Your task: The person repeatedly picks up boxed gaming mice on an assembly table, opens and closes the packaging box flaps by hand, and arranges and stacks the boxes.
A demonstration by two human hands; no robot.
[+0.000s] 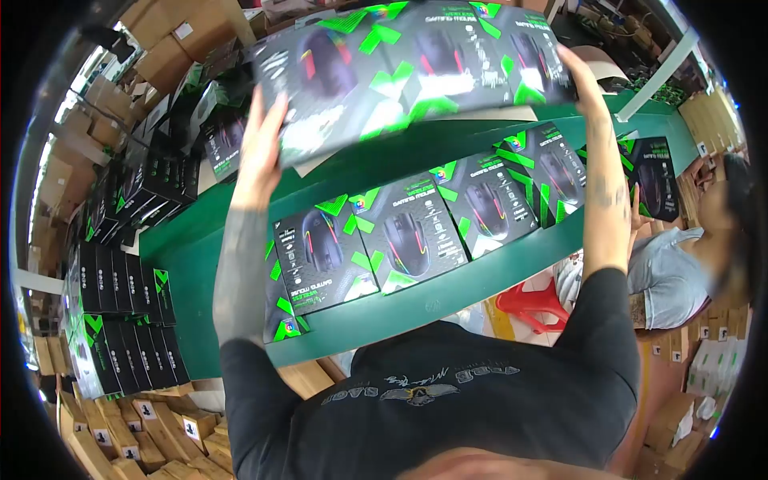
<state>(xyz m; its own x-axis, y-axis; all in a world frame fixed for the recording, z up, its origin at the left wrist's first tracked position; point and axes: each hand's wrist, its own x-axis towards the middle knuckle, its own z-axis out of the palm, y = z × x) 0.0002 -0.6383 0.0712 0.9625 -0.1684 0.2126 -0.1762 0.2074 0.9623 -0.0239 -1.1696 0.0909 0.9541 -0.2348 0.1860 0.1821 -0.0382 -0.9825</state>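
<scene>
A row of black and green gaming mouse boxes (416, 68) is held up above the far side of the green table (200, 304), squeezed end to end between both hands. My left hand (264, 136) presses on the row's left end, fingers on the front face. At the right end, my right hand (580, 76) grips the edge. Below the raised row, another row of mouse boxes (408, 232) lies flat on the table, printed faces up; its leftmost box is turned the other way round from its neighbours.
Stacks of dark boxes (128, 308) stand at the table's left end. More boxes (160, 172) line the back left. A co-worker (668, 264) sits at the right beside a mouse box (652, 180). A red stool (534, 304) and cartons (148, 432) are below.
</scene>
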